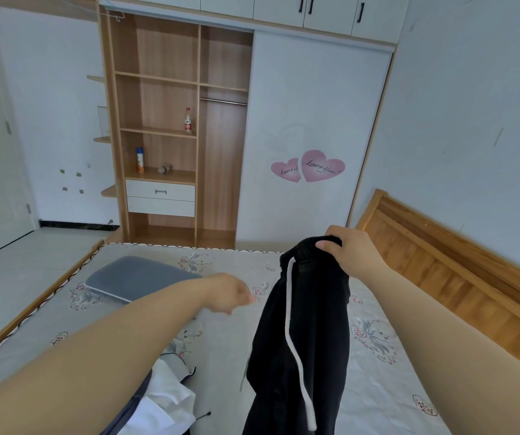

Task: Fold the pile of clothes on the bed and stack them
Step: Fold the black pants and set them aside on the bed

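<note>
My right hand (348,248) grips the waistband of black drawstring trousers (302,334) and holds them up over the bed, legs hanging down, white cord dangling. My left hand (232,293) hovers to the left of the trousers with fingers curled and holds nothing. A white garment with dark trim (164,400) lies crumpled on the mattress (378,387) near the bottom edge, partly under my left forearm. A grey folded item (139,277) lies flat at the far left of the mattress.
A wooden headboard (440,271) runs along the right of the bed. Beyond the bed's far edge stands a wardrobe (164,120) with open shelves, bottles and a white sliding door. Bare floor (17,277) lies to the left.
</note>
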